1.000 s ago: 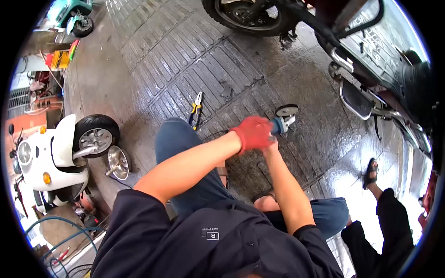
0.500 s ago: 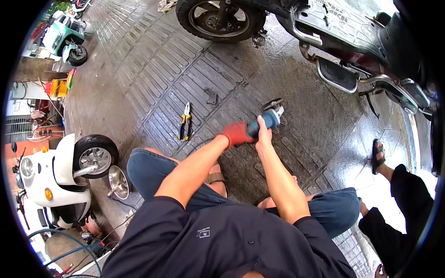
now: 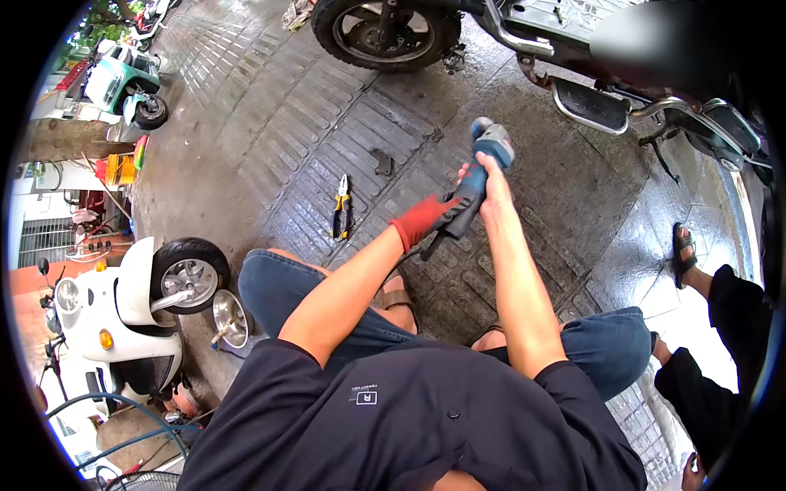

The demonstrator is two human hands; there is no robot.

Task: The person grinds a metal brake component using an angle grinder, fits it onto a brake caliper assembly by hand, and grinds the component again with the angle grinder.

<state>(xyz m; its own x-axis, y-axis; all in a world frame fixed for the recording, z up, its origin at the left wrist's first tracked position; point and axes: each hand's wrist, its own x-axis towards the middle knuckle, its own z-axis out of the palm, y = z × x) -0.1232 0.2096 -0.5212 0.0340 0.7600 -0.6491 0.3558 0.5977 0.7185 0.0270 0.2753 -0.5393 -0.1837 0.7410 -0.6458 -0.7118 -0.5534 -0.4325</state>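
Head view: the gloved left hand (image 3: 419, 221) holds the grinder (image 3: 496, 147) by its back end; the bare right hand (image 3: 496, 190) wraps its middle, over the floor (image 3: 209, 176) between pliers (image 3: 344, 200) and dark bike (image 3: 591, 106).

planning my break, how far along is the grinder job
Looks done: the grinder is up off the paving. In hand: the gloved left hand and bare right hand hold it. Left, perhaps: the small dark part and pliers lie unheld; no grinding contact shows.
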